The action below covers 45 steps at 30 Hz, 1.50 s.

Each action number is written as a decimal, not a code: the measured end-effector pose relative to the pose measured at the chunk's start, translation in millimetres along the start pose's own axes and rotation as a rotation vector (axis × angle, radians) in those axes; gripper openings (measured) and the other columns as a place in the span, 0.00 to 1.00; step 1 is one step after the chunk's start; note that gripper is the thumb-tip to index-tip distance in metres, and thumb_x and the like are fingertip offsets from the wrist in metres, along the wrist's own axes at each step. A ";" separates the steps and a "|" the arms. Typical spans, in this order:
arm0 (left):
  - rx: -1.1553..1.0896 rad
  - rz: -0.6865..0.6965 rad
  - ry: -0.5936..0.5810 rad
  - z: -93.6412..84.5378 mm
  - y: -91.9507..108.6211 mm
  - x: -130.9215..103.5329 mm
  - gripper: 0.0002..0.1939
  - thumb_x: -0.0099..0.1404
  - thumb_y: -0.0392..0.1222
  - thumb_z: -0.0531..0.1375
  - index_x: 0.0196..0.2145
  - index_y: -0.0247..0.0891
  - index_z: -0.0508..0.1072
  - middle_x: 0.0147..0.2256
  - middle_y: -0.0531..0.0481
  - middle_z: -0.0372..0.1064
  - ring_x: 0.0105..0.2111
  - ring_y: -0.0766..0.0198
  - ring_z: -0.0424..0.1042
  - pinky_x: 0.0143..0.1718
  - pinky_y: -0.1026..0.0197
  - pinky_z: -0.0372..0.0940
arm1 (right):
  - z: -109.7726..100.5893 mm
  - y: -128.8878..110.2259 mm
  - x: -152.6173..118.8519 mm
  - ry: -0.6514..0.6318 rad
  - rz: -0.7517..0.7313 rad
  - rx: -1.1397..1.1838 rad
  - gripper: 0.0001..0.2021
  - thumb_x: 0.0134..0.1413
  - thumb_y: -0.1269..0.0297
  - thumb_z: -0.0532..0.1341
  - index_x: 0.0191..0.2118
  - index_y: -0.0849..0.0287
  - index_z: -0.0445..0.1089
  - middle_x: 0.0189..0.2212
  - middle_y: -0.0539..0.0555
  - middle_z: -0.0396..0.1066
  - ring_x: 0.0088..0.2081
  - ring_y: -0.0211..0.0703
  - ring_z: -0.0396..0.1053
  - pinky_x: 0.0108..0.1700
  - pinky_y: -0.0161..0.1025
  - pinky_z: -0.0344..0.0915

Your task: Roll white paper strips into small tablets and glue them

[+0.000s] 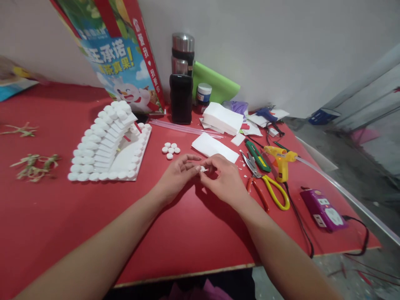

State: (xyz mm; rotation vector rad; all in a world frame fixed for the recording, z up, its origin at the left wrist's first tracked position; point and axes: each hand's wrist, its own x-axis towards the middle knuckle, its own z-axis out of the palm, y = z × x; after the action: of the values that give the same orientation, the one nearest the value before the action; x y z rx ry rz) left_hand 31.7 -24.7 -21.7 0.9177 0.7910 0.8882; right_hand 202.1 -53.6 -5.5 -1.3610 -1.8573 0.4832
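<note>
The right hand (223,179) holds a small white piece (203,169) in narrowly pinched fingers, over the worktop (175,246). The left hand (178,177) meets it there, its fingers curled and the thumb tip at the piece; whether they grip it too, one cannot tell. Just beyond the hands lies a white sheet (215,148), with white discs (171,150) to its left. Farther left sits a white model (99,130). A green cutter (258,155) and a glue gun (282,160) are to the right.
</note>
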 end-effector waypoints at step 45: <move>-0.491 -0.222 -0.253 0.4 13.6 -4.8 0.23 0.60 0.39 0.72 0.52 0.31 0.78 0.29 0.48 0.67 0.27 0.68 0.63 0.30 0.63 0.61 | -7.5 20.9 9.5 0.194 0.380 0.492 0.26 0.64 0.40 0.59 0.23 0.54 0.62 0.17 0.46 0.62 0.18 0.36 0.56 0.23 0.37 0.54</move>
State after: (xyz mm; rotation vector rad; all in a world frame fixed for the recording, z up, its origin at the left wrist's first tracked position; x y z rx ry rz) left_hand 26.1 -24.7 -8.5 0.4838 0.4167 0.7075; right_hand 219.8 -38.4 -11.7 -1.3560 -1.2154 0.8999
